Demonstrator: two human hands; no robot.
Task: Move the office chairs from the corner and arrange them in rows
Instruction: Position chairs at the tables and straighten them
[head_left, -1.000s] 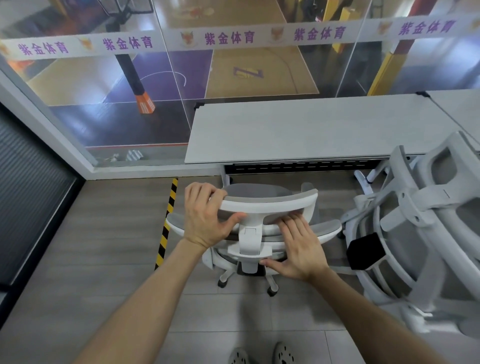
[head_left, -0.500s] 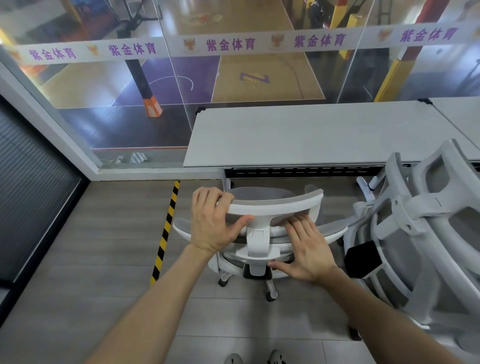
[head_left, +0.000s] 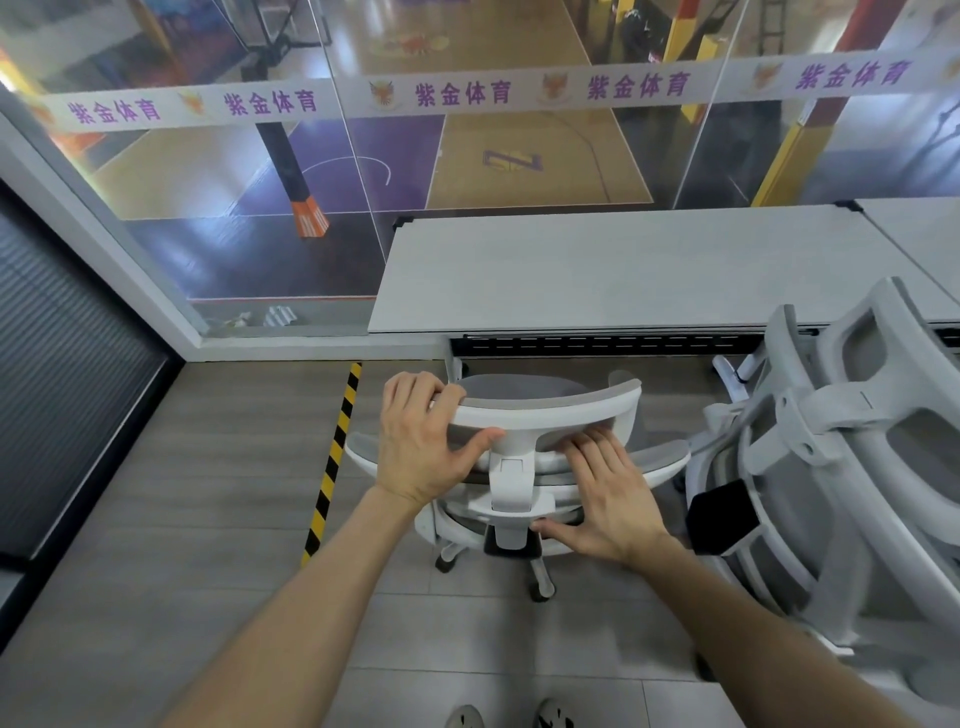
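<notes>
1. Floor (head_left: 208, 493): grey planks far, tiles near. We stand mid-scene.
2. Glass wall (head_left: 467, 156): runs along the far side, w/ a sports court beyond it.
3. Desk (head_left: 623, 270): pale top, far and right of centre, set against the glass.
4. 2nd chair (head_left: 831, 467): white frame, on the right and near us, just beside the one we hold. We can't tell if the two touch.
5. Chair (head_left: 524, 470): the task's thing, centre, back toward us, seat up at the desk's near edge, castors on the floor.
6. Left hand (head_left: 421, 452): fingers curled over the left end of the headrest (head_left: 561, 410), thumb underneath, so a firm hold.
7. Right hand (head_left: 608, 493): fingers straight and flat on the backrest top under the headrest, thumb spread low by the post. It presses and wraps round nothing.
8. Tape (head_left: 332, 462): yellow-black strip on the floor, left of the chair.
9. Progress, as we judge it:
   - This chair is about at its spot by the desk; prob. only squaring up is left.
   - The 2nd chair sits alongside, approx. in line, so one row looks begun.
   - No corner stack is in view, so we can't say how many chairs remain.
</notes>
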